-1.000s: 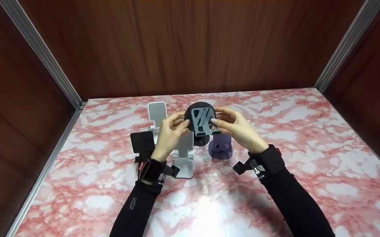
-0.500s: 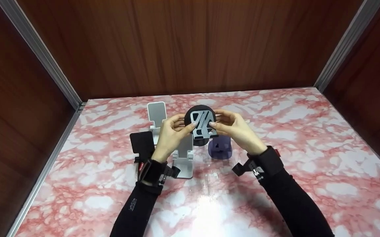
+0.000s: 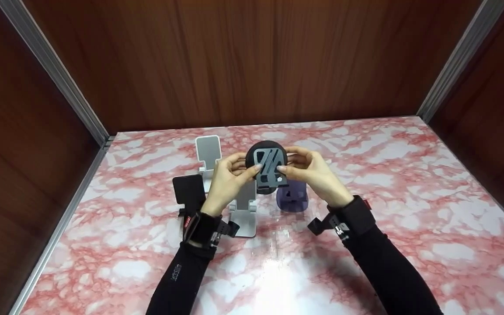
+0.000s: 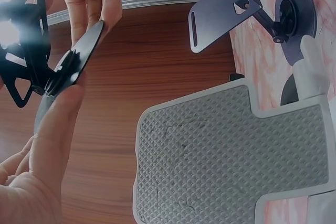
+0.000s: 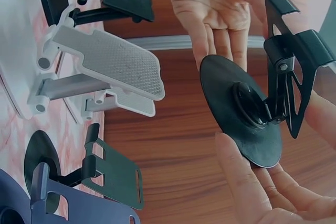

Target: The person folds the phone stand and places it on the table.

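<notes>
A phone stand (image 3: 271, 159) with a round dark base and a cut-out grey plate is held up above the table by both hands. My left hand (image 3: 227, 181) grips its left side, thumb on the plate's edge and fingers behind the base. From the right, my right hand (image 3: 319, 177) holds it in the same way, thumb tip on the plate. The right wrist view shows the round base (image 5: 223, 95) with fingers along its rim, and a hinged bracket (image 5: 283, 66) folded out from it. In the left wrist view the base (image 4: 86, 51) appears nearly edge-on.
Several other phone stands are on the marbled table (image 3: 387, 210): a white one (image 3: 208, 152) at the back, another white one (image 3: 244, 222) in front, a black one (image 3: 189, 189) by the left wrist, and a purple one (image 3: 292, 199). Wood panels (image 3: 252, 65) enclose the table.
The held stand has come down slightly, and its plate has changed tilt. My left thumb has moved inward from the side onto the plate. The stands on the table have not moved.
</notes>
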A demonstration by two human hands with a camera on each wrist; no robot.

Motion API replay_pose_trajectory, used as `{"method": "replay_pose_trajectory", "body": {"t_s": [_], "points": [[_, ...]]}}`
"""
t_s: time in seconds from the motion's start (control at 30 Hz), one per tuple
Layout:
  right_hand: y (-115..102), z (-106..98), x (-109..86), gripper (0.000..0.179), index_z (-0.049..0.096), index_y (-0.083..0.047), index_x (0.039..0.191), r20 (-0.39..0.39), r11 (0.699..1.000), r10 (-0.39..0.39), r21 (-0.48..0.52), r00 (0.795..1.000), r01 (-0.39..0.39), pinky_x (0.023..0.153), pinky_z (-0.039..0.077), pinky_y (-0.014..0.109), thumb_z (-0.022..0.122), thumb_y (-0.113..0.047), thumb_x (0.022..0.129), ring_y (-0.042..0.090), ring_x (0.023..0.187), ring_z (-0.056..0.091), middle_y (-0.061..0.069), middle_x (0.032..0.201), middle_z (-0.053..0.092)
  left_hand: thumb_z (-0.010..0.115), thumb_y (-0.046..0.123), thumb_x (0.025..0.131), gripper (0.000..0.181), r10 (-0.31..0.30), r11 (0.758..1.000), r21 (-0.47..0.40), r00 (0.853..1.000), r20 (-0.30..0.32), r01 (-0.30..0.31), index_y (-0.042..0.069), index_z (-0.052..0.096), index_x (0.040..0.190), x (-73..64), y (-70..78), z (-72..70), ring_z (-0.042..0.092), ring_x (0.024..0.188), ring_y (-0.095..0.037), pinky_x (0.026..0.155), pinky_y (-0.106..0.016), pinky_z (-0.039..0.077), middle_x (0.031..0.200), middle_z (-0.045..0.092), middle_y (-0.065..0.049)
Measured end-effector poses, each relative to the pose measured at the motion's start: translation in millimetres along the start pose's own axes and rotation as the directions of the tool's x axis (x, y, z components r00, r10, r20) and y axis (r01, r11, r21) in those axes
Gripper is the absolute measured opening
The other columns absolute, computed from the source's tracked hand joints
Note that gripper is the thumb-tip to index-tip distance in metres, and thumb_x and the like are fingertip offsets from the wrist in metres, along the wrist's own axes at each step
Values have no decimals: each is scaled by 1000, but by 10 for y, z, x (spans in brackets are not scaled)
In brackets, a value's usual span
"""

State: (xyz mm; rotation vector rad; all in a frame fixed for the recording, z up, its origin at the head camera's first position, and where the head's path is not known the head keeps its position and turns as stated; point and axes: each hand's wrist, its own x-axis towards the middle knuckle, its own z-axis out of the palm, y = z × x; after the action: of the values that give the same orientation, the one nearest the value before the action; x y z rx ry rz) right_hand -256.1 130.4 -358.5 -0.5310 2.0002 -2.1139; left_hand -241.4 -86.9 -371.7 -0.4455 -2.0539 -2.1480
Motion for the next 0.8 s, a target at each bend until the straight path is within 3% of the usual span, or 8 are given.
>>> {"method": "replay_pose_trajectory", "body": {"t_s": [0.47,0.8], "points": [[12,14,-10,47,52,5,127,-16,1000,-20,-17,1000,20,74,57,30,71,3,84,16,79,64,13,99,66,73,5,86,29,-30,999,16,999,12,30,-7,64,111,-6,2,-1,71,79,-21,70,-33,59,93,71,-18],[22,16,-19,47,53,5,124,-18,998,-56,-37,998,55,71,56,28,73,5,82,16,75,63,13,97,66,72,3,87,28,-16,999,30,1000,20,15,-8,63,111,-12,-5,8,71,78,-20,67,-30,59,92,71,-17]]}}
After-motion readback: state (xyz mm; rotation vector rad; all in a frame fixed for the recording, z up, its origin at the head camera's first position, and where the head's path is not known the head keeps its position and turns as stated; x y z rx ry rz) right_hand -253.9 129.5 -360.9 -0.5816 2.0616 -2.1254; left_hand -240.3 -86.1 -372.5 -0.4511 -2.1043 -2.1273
